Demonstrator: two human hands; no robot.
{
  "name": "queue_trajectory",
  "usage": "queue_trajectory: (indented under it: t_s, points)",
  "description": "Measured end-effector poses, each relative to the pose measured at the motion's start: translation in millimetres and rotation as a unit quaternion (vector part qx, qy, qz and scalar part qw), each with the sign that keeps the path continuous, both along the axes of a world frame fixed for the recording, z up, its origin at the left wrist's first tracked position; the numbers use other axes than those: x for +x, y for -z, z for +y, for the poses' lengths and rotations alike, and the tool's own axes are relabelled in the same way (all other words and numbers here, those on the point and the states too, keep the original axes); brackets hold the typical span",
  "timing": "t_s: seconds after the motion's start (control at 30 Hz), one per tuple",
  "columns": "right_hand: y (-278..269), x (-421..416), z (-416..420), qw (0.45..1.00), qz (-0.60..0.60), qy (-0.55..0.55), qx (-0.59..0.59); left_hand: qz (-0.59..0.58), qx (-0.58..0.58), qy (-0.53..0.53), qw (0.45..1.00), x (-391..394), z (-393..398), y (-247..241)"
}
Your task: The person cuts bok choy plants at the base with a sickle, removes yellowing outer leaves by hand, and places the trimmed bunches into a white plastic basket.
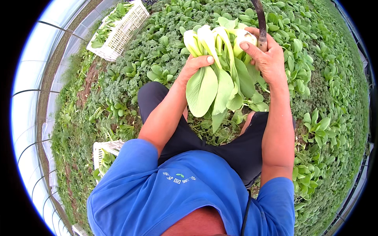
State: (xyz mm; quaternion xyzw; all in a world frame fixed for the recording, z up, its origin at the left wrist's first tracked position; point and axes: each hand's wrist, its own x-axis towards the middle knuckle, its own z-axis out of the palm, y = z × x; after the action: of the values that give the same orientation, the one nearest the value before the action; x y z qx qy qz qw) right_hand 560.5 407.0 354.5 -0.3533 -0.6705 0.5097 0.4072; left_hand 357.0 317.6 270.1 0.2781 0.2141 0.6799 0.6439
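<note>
My left hand (197, 65) is closed around a bunch of bok choy heads (208, 44), their pale bases upward and green leaves hanging down. At the bunch's right side, my right hand (262, 53) grips another bok choy by its thick whitish base (243, 41), thumb on the near side. The same hand also holds a dark curved tool (260, 17) with a rusty shaft, which rises past the fingers and leaves the top of the picture; its far end is out of view. Some fingers of both hands are hidden behind the vegetables.
A white plastic crate (125, 35) with picked greens stands at the upper left. Another white crate (99, 153) with greens is partly hidden by my left sleeve. Growing bok choy (319, 126) and low feathery plants surround my legs. A greenhouse film wall (29, 97) with hoops curves along the left.
</note>
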Motion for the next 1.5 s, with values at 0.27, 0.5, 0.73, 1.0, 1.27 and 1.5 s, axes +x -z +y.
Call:
queue_trajectory:
  t_s: [0.27, 0.5, 0.73, 1.0, 1.27, 1.5]
  points:
    - [9.1, -12.5, 8.4, 0.986, -0.146, 0.067, 0.052, -0.043, 0.021, 0.044, 0.998, -1.1, -8.7, 2.0]
    - [-7.4, 21.9, 23.4, 0.968, -0.209, 0.114, 0.083, 0.131, 0.023, -0.037, 0.990, -50.2, -18.5, 9.1]
    - [-1.5, 12.6, 7.3, 0.993, -0.076, -0.047, -0.078, 0.317, 0.044, -0.074, 0.945, -75.2, -15.1, -7.1]
    - [41.0, -63.1, -3.1, 0.996, 0.043, -0.008, -0.072, 0.135, -0.005, -0.019, 0.991, -29.6, -13.1, 12.5]
    - [49.2, -112.1, -21.8, 0.996, 0.017, 0.088, 0.010, 0.127, -0.029, -0.069, 0.989, -27.5, -28.7, 9.9]
    - [26.9, -160.6, -45.7, 0.999, 0.040, 0.017, -0.026, 0.090, 0.066, -0.170, 0.979, -62.7, -46.4, 7.5]
